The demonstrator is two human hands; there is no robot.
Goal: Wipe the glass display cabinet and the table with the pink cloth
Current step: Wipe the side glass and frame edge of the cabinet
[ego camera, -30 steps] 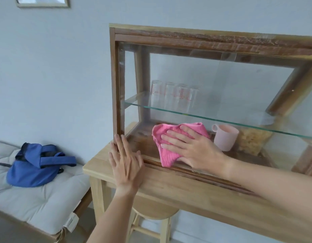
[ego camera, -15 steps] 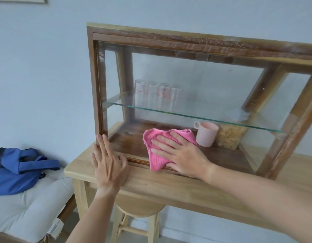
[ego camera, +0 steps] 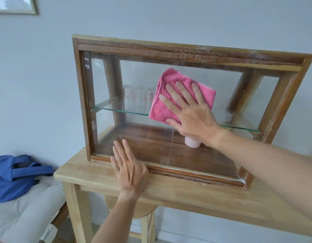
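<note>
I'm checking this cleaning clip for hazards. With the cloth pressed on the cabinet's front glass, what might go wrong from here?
1. The right hand presses the pink cloth flat on the front glass; hard pressure might stress the pane or shift the cabinet on the table.
2. Jolts could rattle the clear glasses on the glass shelf.
3. The left hand, on the lower glass, may leave smudges.

The right hand [ego camera: 192,116] hides most of the pink cup [ego camera: 192,142].

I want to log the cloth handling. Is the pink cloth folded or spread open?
Folded: the pink cloth shows doubled layers at its edges, pressed flat on the glass by the right hand.
</note>
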